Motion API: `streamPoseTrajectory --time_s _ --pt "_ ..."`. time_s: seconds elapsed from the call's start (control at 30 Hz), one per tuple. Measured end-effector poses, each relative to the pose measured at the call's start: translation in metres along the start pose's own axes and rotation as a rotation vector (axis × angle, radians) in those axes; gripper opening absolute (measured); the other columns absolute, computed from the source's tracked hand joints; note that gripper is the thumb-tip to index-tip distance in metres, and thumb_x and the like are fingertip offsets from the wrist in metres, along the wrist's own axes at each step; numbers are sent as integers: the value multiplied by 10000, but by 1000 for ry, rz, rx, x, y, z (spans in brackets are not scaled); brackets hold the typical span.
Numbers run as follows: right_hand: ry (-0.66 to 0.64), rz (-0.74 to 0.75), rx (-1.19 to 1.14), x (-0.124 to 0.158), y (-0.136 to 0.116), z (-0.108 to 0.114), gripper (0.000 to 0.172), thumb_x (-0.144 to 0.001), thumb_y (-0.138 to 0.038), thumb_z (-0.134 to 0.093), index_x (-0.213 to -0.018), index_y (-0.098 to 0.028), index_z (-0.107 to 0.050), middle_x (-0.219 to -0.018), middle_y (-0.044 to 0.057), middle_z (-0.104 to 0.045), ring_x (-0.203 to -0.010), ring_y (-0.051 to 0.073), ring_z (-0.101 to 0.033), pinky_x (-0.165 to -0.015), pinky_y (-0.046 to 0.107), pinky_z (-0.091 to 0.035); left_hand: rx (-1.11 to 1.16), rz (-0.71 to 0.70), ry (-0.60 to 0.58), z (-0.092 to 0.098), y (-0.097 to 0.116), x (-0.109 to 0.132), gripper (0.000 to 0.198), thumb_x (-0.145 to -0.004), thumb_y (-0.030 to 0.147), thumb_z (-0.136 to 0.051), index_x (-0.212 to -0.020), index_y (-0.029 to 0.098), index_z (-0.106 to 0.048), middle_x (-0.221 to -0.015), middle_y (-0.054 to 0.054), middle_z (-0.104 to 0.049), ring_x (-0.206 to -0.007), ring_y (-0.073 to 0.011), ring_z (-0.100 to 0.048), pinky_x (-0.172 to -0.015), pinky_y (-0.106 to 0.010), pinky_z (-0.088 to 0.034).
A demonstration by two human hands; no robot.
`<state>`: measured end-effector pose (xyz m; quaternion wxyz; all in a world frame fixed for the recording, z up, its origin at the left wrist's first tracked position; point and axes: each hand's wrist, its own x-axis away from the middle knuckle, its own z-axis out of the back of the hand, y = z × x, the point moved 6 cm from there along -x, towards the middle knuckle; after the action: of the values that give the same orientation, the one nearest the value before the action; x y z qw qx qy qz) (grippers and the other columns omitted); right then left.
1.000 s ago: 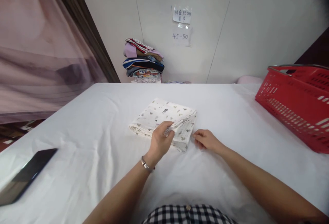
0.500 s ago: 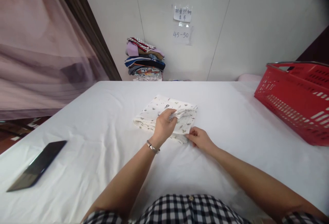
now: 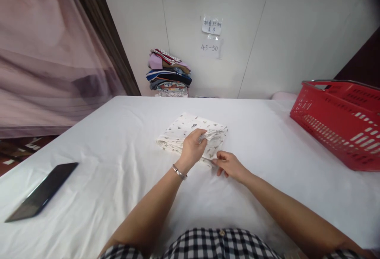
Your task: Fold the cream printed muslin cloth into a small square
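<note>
A white cloth (image 3: 181, 130) with small printed figures lies folded in several layers on the table, its layered edges showing at the front and right. My left hand (image 3: 192, 147), with a silver bracelet at the wrist, pinches a bunched upper fold of the cloth between thumb and fingers. Close to the front right corner, my right hand (image 3: 228, 164) touches the lower layers with its fingertips. The fingers of that hand are slightly apart, and the thumb and index finger meet the cloth's edge.
A white sheet (image 3: 97, 195) covers the table. To the left lies a dark flat tablet-like device (image 3: 44, 191). On the right stands a red plastic basket (image 3: 335, 120). Folded fabrics (image 3: 169, 73) are stacked beyond the far edge, against a wall with paper signs (image 3: 211, 37).
My right hand has shifted slightly left and its fingers have spread a little at the cloth's corner. My left hand keeps its pinch on the fold. The camera view has tilted slightly up.
</note>
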<state>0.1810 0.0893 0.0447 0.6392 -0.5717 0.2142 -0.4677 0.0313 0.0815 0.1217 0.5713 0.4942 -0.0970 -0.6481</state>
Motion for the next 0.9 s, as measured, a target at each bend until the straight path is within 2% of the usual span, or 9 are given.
streamPoseTrajectory --time_s 0.13,0.4,0.53,0.63,0.8,0.9 --pt "19 55 -67 5 -1 -3 227 -735 -375 -562 -680 -205 -421 -482 -51 -537 -352 67 -403 -354 182 -307 -7 -44 11 2 4 0 291 -717 60 -469 -942 204 -582 -940 3 -633 -884 -133 -578 -813 -254 -447" --pt "-9 46 -176 15 -3 -11 208 -737 -359 -580 -686 -178 -490 -534 -26 -555 -424 80 -436 -412 208 -339 -109 -134 -4 -2 11 4 308 -707 44 -475 -945 211 -574 -924 0 -636 -874 -145 -582 -798 -274 -464" --pt "-30 76 -301 17 -13 -12 210 -717 -359 -619 -731 -178 -513 -578 -32 -531 -508 106 -505 -421 211 -348 -173 -217 -82 -10 15 16 330 -699 30 -473 -956 208 -579 -923 -12 -647 -867 -161 -591 -784 -305 -479" --pt "-24 75 -364 16 -16 -10 204 -702 -338 -637 -726 -178 -514 -576 -45 -497 -520 105 -509 -423 209 -333 -216 -247 -127 -13 14 26 351 -680 14 -470 -950 206 -588 -927 -19 -653 -873 -171 -598 -784 -321 -489" --pt "-58 62 -411 16 -15 -11 188 -690 -315 -650 -722 -172 -532 -587 -42 -499 -531 98 -500 -437 206 -319 -219 -225 -153 -7 16 32 362 -672 7 -476 -957 199 -591 -920 -25 -656 -858 -166 -607 -756 -308 -500" --pt "-46 69 -430 18 -17 -9 176 -706 -304 -640 -726 -171 -527 -550 -43 -497 -512 91 -477 -445 204 -313 -194 -247 -187 -3 20 35 342 -720 75 -518 -1035 200 -565 -993 -43 -646 -927 -172 -597 -807 -319 -493"
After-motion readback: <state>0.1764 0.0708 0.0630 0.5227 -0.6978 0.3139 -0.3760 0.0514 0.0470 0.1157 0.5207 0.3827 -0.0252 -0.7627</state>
